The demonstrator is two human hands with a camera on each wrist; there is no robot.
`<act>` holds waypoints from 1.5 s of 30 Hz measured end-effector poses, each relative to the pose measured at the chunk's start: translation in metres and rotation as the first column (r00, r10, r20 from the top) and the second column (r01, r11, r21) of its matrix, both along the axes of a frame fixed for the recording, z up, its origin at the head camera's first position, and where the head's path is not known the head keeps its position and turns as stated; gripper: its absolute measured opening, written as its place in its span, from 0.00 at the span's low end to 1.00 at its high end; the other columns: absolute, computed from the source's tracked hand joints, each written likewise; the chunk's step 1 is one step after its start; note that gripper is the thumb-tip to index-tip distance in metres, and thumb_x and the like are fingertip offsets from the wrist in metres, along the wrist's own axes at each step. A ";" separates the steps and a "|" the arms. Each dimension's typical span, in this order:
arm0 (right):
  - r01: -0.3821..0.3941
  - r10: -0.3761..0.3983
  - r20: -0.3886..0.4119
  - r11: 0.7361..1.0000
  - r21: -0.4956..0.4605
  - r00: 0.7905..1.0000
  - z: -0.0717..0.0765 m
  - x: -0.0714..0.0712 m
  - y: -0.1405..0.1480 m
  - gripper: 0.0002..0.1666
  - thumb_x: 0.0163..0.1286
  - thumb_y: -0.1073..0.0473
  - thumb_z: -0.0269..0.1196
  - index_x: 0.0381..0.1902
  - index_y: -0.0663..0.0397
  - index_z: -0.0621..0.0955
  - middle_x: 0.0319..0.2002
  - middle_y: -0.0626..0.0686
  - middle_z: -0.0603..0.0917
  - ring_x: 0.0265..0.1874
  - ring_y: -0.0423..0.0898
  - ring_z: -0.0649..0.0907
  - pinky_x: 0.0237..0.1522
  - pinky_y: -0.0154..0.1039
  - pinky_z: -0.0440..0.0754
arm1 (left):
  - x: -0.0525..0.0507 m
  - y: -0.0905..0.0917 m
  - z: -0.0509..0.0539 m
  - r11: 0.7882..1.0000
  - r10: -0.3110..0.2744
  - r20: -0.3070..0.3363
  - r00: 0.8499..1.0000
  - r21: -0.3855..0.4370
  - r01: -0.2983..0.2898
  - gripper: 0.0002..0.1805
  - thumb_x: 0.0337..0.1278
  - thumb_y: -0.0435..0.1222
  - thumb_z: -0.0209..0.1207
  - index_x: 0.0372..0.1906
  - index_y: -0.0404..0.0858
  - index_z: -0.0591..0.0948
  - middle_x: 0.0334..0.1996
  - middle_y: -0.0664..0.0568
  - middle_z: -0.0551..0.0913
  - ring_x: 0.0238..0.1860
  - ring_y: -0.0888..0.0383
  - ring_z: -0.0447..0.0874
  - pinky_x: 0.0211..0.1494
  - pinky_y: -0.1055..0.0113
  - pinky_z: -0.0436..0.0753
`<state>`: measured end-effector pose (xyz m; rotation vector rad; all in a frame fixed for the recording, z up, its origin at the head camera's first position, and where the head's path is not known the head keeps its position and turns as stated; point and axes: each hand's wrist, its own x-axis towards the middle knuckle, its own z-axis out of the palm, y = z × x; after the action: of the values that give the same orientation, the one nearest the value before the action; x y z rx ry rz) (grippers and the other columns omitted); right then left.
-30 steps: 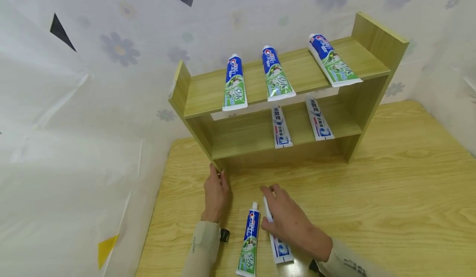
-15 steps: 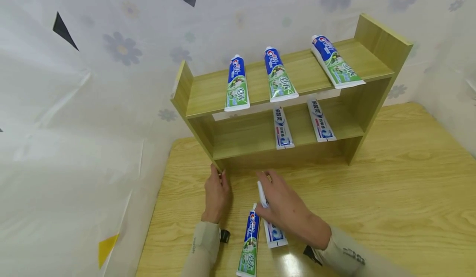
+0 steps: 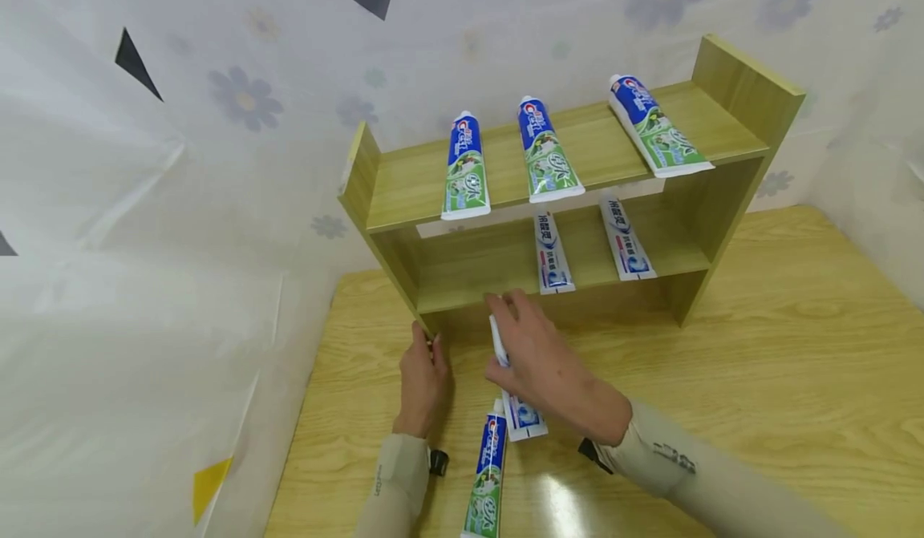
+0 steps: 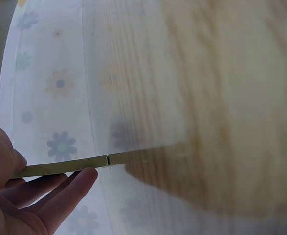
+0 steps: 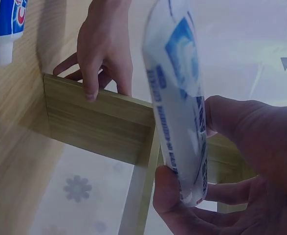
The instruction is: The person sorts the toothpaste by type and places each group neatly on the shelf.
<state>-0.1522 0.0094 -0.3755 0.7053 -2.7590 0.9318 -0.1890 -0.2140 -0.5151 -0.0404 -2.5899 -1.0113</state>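
My right hand [image 3: 552,370] holds a white-and-blue toothpaste tube [image 3: 524,420] above the table, in front of the wooden shelf's lower board. In the right wrist view, thumb and fingers pinch this toothpaste tube [image 5: 177,107] from both sides. My left hand [image 3: 422,382] grips the bottom of the left side panel of the shelf [image 3: 462,277]. Seen from the left wrist, thumb and fingers of the left hand [image 4: 40,196] lie on opposite sides of the panel edge [image 4: 70,165]. A blue-and-green toothpaste tube [image 3: 485,478] lies on the table between the forearms.
Three blue-and-green tubes [image 3: 465,169] lie spaced along the top board. Two white tubes [image 3: 553,259] rest on the middle and right of the lower board, whose left part is bare. A wood-grain table [image 3: 780,345] carries the shelf, with a flowered wall covering [image 3: 245,101] behind.
My right hand has carried the white tube forward and slightly left, from beside the blue-and-green tube towards the shelf. The left hand keeps its grip on the panel.
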 end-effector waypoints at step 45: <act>-0.040 0.034 0.070 0.995 0.093 0.997 0.031 -0.104 -0.030 0.49 0.68 0.56 0.75 0.80 0.65 0.68 0.63 0.67 0.78 0.54 0.58 0.84 0.53 0.48 0.91 | -0.001 0.000 -0.002 1.000 0.002 0.023 1.000 0.007 -0.003 0.15 0.88 0.35 0.51 0.69 0.36 0.72 0.48 0.34 0.91 0.35 0.51 0.88 0.34 0.63 0.85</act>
<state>-0.2557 -0.0203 -0.3448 0.7550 -2.8756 0.8530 -0.1903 -0.2142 -0.5168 -0.0239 -2.6064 -1.0260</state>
